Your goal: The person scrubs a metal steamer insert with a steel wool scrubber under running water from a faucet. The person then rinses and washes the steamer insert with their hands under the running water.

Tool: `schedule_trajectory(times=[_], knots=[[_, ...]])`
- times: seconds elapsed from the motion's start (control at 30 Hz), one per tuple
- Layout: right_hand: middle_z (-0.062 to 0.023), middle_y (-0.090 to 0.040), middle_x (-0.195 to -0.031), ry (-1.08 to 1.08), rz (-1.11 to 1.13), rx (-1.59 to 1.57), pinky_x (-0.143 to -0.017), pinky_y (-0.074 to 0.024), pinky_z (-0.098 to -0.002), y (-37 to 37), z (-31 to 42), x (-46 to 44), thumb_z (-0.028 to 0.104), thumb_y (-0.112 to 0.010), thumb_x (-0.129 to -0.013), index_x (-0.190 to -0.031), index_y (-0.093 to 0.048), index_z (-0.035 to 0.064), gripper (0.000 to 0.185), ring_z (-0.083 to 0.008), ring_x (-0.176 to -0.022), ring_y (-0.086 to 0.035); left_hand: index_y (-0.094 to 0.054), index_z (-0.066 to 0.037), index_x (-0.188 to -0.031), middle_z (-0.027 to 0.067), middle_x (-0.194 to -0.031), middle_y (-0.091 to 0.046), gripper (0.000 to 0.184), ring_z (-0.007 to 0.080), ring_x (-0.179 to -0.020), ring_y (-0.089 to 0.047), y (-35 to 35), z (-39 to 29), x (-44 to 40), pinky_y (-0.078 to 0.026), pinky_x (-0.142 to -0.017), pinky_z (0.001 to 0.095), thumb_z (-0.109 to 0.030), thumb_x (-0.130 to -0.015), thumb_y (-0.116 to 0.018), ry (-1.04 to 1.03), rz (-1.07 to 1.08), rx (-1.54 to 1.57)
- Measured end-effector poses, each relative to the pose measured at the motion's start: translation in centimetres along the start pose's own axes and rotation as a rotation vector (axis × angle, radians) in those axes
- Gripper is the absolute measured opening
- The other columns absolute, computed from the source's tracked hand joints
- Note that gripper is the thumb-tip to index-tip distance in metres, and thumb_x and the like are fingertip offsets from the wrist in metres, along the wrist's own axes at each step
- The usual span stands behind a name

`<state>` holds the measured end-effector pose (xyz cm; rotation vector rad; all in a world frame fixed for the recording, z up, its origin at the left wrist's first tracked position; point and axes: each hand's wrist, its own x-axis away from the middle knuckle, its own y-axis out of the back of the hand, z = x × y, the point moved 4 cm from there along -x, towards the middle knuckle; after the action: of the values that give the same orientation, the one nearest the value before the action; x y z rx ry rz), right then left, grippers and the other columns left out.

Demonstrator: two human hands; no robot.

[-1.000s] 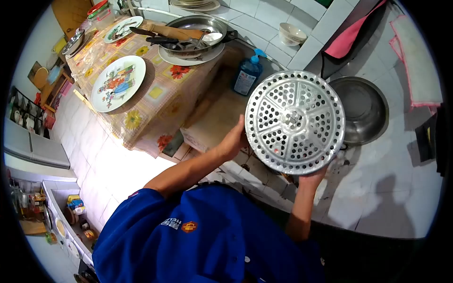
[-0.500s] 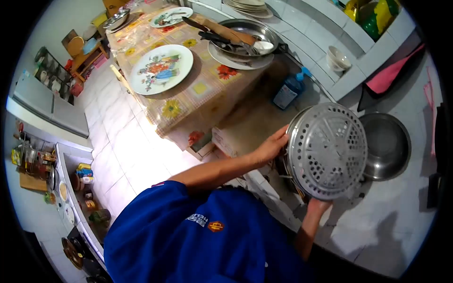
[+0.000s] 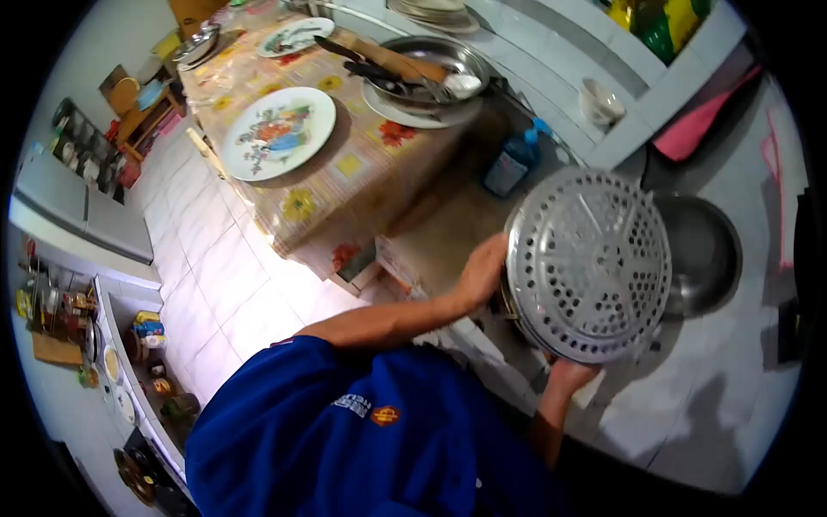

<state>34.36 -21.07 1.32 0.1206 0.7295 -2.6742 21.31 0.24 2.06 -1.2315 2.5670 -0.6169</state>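
A round perforated metal steamer plate (image 3: 590, 265) is held up in front of me, tilted, its holed face toward the camera. My left hand (image 3: 484, 271) grips its left edge, with the fingertips hidden behind the rim. At the bottom edge my right hand (image 3: 572, 376) holds it from below, fingers mostly hidden. Part of another metal rim shows behind its left side. Right of the plate, partly covered by it, a steel basin (image 3: 702, 254) rests on the white tiles. A blue pump bottle (image 3: 512, 164) stands just above and left of the plate.
On the left, a table with a flowered cloth (image 3: 323, 207) bears a figured plate (image 3: 280, 133) and a steel pan (image 3: 431, 65) with knives and utensils. White bowls (image 3: 600, 103) sit on the tiled ledge. A pink cloth (image 3: 706, 121) hangs at the upper right.
The view has swung, so the table and plate sit further right than a second ago. The steamer plate has tilted from facing the camera squarely, still between both hands.
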Motion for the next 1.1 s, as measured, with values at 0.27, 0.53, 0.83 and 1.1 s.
schedule_trajectory(times=[0.27,0.53,0.83,1.1], knots=[[-0.0114,-0.043,-0.140,-0.219,-0.058,-0.364,-0.105,-0.0377,-0.0497,-0.8,2.6,-1.0,0.047,-0.038,-0.096,-0.139,-0.040,0.0107,0.056,-0.0303,-0.128,-0.043,-0.043,-0.008,-0.137,0.0129,-0.135,-0.050,0.086,0.0272,-0.126,-0.044,1.5,-1.9,-2.8,-0.029,-0.107,0.0463,-0.072,-0.089,-0.013,0.281,0.257,0.483],[-0.0077,-0.035,-0.147,-0.439,0.022,-0.805,-0.111,-0.0271,-0.0462,1.8,-1.7,-4.0,0.052,-0.027,-0.097,-0.143,-0.035,0.0127,0.061,-0.0294,-0.135,-0.033,-0.024,-0.007,-0.146,0.0136,-0.145,-0.037,0.094,0.0286,-0.132,-0.037,-3.5,-5.0,-4.7,-0.029,-0.110,0.0416,-0.078,-0.084,-0.020,0.413,0.462,0.414],[-0.0114,-0.042,-0.142,-0.407,-0.166,-0.218,-0.105,-0.0387,-0.0422,3.3,1.2,-4.8,0.041,-0.036,-0.097,-0.140,-0.039,0.0082,0.054,-0.0280,-0.127,-0.044,-0.013,-0.014,-0.150,0.0161,-0.152,-0.023,0.095,0.0331,-0.135,-0.031,-0.1,0.7,-5.9,-0.028,-0.109,0.0463,-0.080,-0.082,-0.017,0.515,0.324,0.595],[-0.0117,-0.044,-0.140,-0.442,-0.162,-0.266,-0.103,-0.0415,-0.0431,3.3,3.5,-4.4,0.041,-0.038,-0.096,-0.138,-0.041,0.0067,0.054,-0.0283,-0.124,-0.047,-0.023,-0.015,-0.147,0.0117,-0.135,-0.043,0.092,0.0276,-0.120,-0.047,1.6,3.7,-4.9,-0.038,-0.099,0.0459,-0.080,-0.083,-0.022,0.585,0.349,0.614]])
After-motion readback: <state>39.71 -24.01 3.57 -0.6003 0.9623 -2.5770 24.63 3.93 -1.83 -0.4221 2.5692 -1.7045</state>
